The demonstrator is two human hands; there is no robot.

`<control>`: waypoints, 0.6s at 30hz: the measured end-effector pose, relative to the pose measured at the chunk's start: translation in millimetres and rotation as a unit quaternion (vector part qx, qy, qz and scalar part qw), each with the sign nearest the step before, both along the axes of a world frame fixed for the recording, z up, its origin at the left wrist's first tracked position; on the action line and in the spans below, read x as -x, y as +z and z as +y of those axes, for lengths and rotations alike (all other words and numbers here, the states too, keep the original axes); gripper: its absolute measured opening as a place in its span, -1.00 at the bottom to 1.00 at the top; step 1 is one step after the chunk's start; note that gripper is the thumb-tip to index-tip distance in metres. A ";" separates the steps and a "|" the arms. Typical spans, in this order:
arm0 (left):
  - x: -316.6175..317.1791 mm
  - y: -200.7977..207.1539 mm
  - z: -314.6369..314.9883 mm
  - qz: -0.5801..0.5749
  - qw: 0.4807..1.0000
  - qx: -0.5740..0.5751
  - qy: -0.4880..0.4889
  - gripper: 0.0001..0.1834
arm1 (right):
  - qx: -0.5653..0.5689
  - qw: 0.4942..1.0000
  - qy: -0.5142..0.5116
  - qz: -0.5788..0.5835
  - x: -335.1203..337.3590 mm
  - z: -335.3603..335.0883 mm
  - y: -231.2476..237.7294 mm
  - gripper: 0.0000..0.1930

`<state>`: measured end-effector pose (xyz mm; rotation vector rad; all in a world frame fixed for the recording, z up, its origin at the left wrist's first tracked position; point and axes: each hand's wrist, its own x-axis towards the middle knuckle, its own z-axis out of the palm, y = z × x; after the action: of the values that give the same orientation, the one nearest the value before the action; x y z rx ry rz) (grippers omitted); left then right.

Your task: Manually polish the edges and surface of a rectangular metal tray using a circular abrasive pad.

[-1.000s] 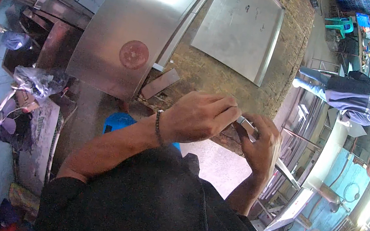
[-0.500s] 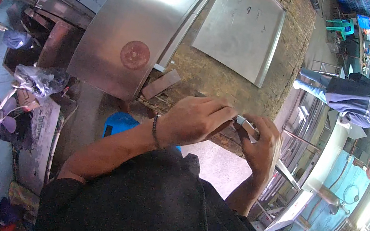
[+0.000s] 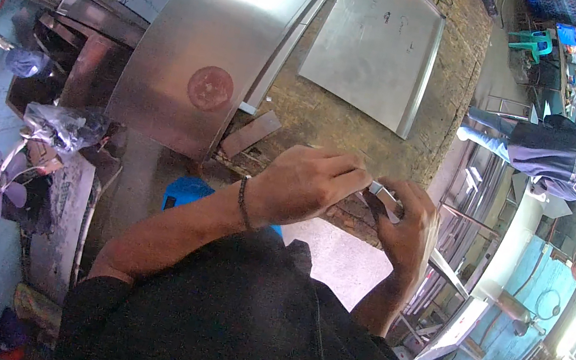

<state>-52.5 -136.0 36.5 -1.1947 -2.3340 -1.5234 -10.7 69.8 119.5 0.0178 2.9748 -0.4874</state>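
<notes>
Just past the near edge of the wooden workbench (image 3: pixel 356 142), both my hands meet around a small, silvery, block-shaped piece (image 3: pixel 386 197). My right hand (image 3: pixel 413 221) is closed around it, thumb below and fingers above. My left hand (image 3: pixel 310 188) is pinched at the left end of that piece; its fingertips hide whatever lies between them. Beyond my hands, a flat metal panel (image 3: pixel 373 45) with a bent-up right edge and handwritten marks lies on the bench. To its left rests a larger shiny metal sheet (image 3: pixel 168 70).
A reddish disc (image 3: pixel 210 88) sits on the larger sheet. A brown rectangular block (image 3: pixel 251 133) lies at the bench's near corner. Below is a blue object (image 3: pixel 185 193). At right, a person (image 3: pixel 551 153) in dark clothing bends over another work surface. A purple fan (image 3: pixel 0 187) stands at left.
My left fingers have shifted slightly at the end of the silvery piece. The right hand keeps its hold in nearly the same place.
</notes>
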 end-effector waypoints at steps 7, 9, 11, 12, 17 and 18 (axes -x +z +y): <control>3.1 -1.1 3.3 0.043 0.999 0.004 0.000 -0.67 | -0.005 1.000 0.005 0.006 -1.4 1.5 -2.8 -0.67; 6.2 0.6 2.2 0.054 0.998 0.009 -0.009 -0.68 | -0.013 1.000 0.014 0.013 -2.1 1.2 -3.5 -0.68; 9.4 2.0 2.2 0.110 0.994 0.003 0.003 -0.68 | -0.012 1.000 0.015 0.020 -2.4 1.0 -2.2 -0.67; 11.5 3.8 2.5 0.110 0.994 0.003 0.002 -0.68 | -0.009 1.000 0.016 0.025 -2.3 1.1 -1.2 -0.67; 12.0 5.3 7.5 0.062 0.998 -0.010 -0.001 -0.65 | -0.012 0.999 0.020 0.029 -1.6 3.0 -2.9 -0.68; 10.2 3.7 7.3 0.062 0.998 -0.010 0.000 -0.65 | -0.015 0.999 0.023 0.030 -1.8 3.3 -3.7 -0.67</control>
<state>-62.7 -128.7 40.2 -1.2467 -2.2355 -1.4258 -8.9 73.1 115.8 -0.0629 3.0336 -0.4455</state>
